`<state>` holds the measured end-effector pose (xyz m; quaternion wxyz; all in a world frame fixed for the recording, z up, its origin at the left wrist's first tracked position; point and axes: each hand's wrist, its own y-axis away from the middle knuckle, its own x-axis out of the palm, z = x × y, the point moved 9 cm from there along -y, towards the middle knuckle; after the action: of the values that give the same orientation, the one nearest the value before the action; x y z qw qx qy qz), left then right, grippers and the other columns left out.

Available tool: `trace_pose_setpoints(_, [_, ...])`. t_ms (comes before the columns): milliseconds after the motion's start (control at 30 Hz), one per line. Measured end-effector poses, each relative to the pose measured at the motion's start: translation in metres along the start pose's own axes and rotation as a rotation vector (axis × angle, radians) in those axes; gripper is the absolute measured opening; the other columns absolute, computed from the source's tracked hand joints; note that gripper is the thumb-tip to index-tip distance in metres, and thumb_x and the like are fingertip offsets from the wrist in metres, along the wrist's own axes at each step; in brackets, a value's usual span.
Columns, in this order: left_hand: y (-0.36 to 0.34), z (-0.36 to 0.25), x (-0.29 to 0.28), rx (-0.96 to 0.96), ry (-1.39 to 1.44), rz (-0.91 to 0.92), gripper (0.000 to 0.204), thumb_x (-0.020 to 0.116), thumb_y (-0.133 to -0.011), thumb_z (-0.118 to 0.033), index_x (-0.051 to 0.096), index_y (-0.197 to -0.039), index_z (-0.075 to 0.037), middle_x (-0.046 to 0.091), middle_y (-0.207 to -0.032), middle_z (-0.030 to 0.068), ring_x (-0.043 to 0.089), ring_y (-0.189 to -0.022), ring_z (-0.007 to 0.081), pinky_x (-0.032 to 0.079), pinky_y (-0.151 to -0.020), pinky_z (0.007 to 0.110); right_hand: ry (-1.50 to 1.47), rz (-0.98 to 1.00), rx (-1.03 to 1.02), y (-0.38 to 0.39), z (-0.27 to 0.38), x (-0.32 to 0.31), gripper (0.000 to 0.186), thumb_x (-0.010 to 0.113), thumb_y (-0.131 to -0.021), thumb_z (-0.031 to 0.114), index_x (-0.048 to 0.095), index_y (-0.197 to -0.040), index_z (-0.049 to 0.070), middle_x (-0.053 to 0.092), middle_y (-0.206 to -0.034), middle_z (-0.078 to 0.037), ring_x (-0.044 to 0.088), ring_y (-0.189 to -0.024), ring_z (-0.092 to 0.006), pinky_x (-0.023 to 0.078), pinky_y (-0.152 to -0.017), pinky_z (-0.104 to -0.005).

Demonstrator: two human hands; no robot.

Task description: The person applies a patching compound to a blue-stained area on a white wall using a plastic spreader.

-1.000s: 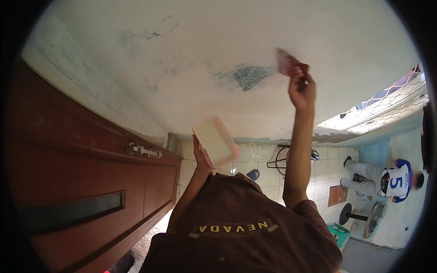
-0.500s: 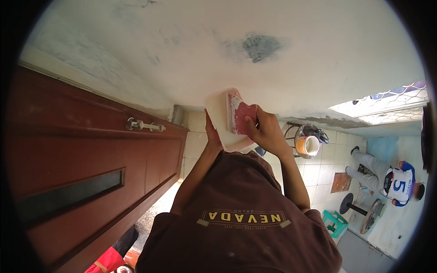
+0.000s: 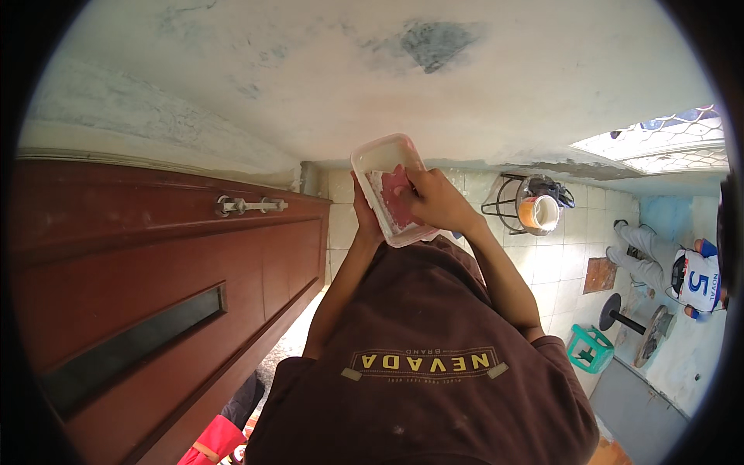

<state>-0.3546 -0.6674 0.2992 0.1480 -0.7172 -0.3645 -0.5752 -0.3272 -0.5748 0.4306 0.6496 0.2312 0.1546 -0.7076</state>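
Observation:
My left hand (image 3: 366, 215) grips the side of a shallow, pale rectangular plastic tub (image 3: 382, 146), which is tilted in front of my chest. My right hand (image 3: 442, 203) is closed on a flat red putty scraper (image 3: 397, 203). White paste coats the scraper's left edge, and it is down inside the tub. The fingertips of my left hand are partly hidden behind the tub wall. Ahead of both hands is a pale plastered wall (image 3: 310, 93) with a dark grey patch (image 3: 438, 45).
A red-brown door (image 3: 155, 271) stands at left. At right, a stool (image 3: 508, 205) bears an orange-and-white bucket (image 3: 540, 215). Farther right are a green plastic stool (image 3: 590, 349), a round table on its side (image 3: 652, 335) and another person (image 3: 690, 271). A meshed window (image 3: 659, 143) is above.
The scraper has gone lower and flatter into the tub with my right hand. The tub faces me more squarely. The view has shifted slightly, and the other person has moved a little.

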Motion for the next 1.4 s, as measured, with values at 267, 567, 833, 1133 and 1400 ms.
trace_pose_setpoints(267, [-0.005, -0.005, -0.003, 0.002, -0.109, 0.032, 0.081, 0.032, -0.101, -0.073, 0.045, -0.15, -0.009, 0.06, -0.139, 0.0166, 0.062, -0.124, 0.0311, 0.055, -0.104, 0.047, -0.386, 0.011, 0.176, 0.01, -0.036, -0.026, 0.025, 0.063, -0.1, 0.023, 0.065, -0.1, -0.002, 0.058, -0.074, 0.004, 0.048, -0.061, -0.0058, 0.038, -0.055, -0.0282])
trace_pose_setpoints(567, [-0.014, -0.002, 0.036, -0.033, 0.067, 0.13, 0.068, 0.038, -0.102, -0.066, 0.05, -0.144, -0.013, 0.061, -0.133, 0.0105, 0.065, -0.118, 0.0274, 0.057, -0.1, 0.046, -0.2, -0.271, -0.033, 0.028, -0.008, -0.055, 0.019, 0.063, -0.1, 0.017, 0.062, -0.099, -0.002, 0.057, -0.068, -0.007, 0.052, -0.056, -0.0154, 0.041, -0.053, -0.0335])
trace_pose_setpoints(833, [-0.028, 0.009, 0.02, -0.052, 0.066, 0.119, 0.072, 0.036, -0.102, -0.07, 0.049, -0.145, -0.013, 0.06, -0.134, 0.011, 0.063, -0.12, 0.0284, 0.055, -0.101, 0.048, 0.044, -0.359, -0.21, 0.032, 0.025, -0.046, 0.012, 0.063, -0.099, 0.011, 0.06, -0.096, 0.0, 0.054, -0.069, -0.015, 0.052, -0.054, -0.0258, 0.041, -0.052, -0.0379])
trace_pose_setpoints(1133, [-0.026, 0.008, 0.029, -0.049, 0.064, 0.132, 0.087, 0.032, -0.099, -0.077, 0.037, -0.156, -0.011, 0.05, -0.149, 0.0159, 0.053, -0.135, 0.0336, 0.047, -0.112, 0.053, 0.043, -0.383, -0.01, 0.024, 0.019, -0.067, 0.013, 0.06, -0.099, 0.011, 0.059, -0.103, -0.001, 0.061, -0.072, -0.017, 0.06, -0.06, -0.0255, 0.045, -0.053, -0.0376])
trace_pose_setpoints(1400, [-0.023, 0.001, 0.017, -0.004, 0.045, 0.033, 0.084, 0.033, -0.1, -0.075, 0.04, -0.155, -0.012, 0.052, -0.148, 0.0133, 0.054, -0.135, 0.0308, 0.048, -0.111, 0.052, -1.03, -0.451, 0.315, 0.026, -0.072, -0.042, 0.02, 0.056, -0.103, 0.017, 0.063, -0.108, 0.0, 0.065, -0.082, -0.002, 0.06, -0.066, -0.0089, 0.046, -0.056, -0.0242])
